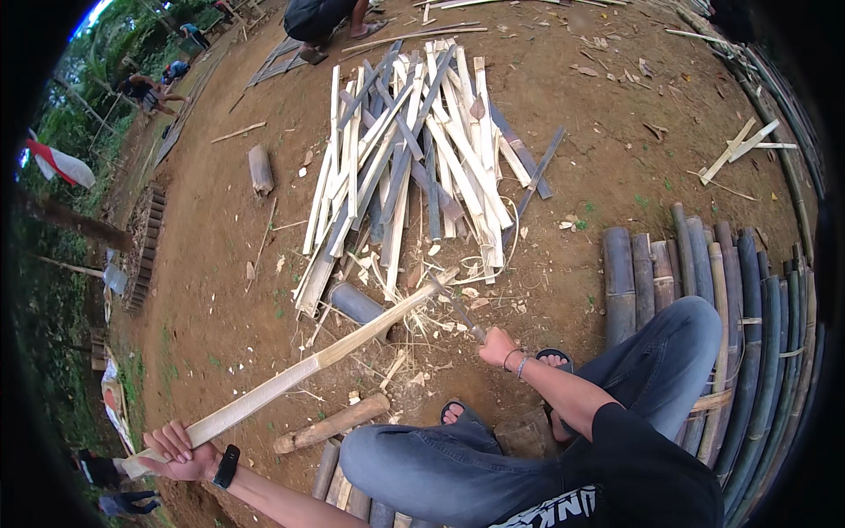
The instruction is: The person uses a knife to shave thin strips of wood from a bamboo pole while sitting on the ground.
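Observation:
My left hand (183, 452), with a black watch at its wrist, is wrapped round the near end of a long pale split bamboo strip (273, 385). The strip slants up and away to the right, over a short dark bamboo piece (359, 304) on the ground. My right hand (499, 348) is closed on the handle of a knife (459, 311). The blade points up and left to the strip's far end; whether it touches the wood I cannot tell. Thin curled shavings (429, 324) lie below the blade.
A heap of split bamboo strips (414, 158) lies ahead on the brown dirt. Bamboo poles (757, 343) are stacked at my right. A short log (333, 422) lies by my left knee, another bamboo piece (260, 170) farther off. A person (324, 19) crouches beyond the heap.

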Demonstrator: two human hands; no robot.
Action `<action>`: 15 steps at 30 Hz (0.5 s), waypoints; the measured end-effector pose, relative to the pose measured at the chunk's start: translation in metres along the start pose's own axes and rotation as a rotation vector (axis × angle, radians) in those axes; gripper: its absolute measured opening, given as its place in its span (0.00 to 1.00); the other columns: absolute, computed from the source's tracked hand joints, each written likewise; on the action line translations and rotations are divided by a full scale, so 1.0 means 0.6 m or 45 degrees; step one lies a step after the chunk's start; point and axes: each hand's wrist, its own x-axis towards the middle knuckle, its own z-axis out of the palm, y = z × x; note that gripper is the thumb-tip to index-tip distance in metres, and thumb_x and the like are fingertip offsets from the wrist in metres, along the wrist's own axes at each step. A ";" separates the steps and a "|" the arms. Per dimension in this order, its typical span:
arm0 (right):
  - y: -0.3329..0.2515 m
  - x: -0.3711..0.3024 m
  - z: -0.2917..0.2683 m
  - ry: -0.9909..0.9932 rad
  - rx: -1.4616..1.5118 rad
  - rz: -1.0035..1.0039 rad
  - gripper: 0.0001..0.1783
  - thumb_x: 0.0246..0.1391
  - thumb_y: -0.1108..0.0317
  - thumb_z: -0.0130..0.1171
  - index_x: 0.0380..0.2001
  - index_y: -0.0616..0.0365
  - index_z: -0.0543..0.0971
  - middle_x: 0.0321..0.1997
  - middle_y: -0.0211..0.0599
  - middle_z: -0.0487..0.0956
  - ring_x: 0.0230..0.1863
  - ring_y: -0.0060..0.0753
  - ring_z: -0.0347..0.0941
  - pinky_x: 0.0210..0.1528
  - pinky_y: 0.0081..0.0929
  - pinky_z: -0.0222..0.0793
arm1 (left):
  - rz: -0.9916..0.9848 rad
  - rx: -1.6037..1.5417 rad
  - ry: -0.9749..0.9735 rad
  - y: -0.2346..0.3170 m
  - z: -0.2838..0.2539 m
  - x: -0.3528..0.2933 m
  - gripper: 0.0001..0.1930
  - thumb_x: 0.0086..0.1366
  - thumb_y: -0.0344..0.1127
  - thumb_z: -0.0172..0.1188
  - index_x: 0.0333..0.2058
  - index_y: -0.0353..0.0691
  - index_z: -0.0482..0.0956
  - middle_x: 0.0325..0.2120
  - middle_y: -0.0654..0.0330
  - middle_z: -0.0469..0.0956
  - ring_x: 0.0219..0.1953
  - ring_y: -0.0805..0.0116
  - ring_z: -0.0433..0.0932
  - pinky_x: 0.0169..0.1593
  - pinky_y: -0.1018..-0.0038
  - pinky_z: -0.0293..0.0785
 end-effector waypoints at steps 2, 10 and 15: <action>-0.039 -0.046 -0.022 -0.062 -0.096 -0.094 0.19 0.43 0.58 0.60 0.30 0.65 0.80 0.33 0.57 0.80 0.38 0.57 0.78 0.40 0.44 0.74 | -0.002 0.017 0.033 0.001 -0.023 0.004 0.25 0.70 0.53 0.43 0.16 0.48 0.56 0.06 0.71 0.53 0.06 0.82 0.51 0.14 0.85 0.50; -0.083 -0.050 -0.003 -0.171 -0.108 -0.261 0.16 0.41 0.60 0.59 0.28 0.63 0.79 0.29 0.58 0.79 0.35 0.55 0.78 0.39 0.45 0.73 | 0.030 0.428 0.761 0.036 -0.064 0.007 0.27 0.70 0.55 0.42 0.14 0.48 0.55 0.07 0.69 0.50 0.08 0.79 0.48 0.13 0.81 0.43; -0.080 -0.009 0.028 -0.113 0.007 -0.088 0.15 0.42 0.61 0.59 0.26 0.63 0.80 0.29 0.59 0.79 0.36 0.54 0.79 0.37 0.44 0.74 | 0.111 0.585 1.100 0.052 -0.055 0.003 0.27 0.68 0.56 0.46 0.14 0.49 0.53 0.08 0.69 0.48 0.10 0.77 0.46 0.13 0.79 0.41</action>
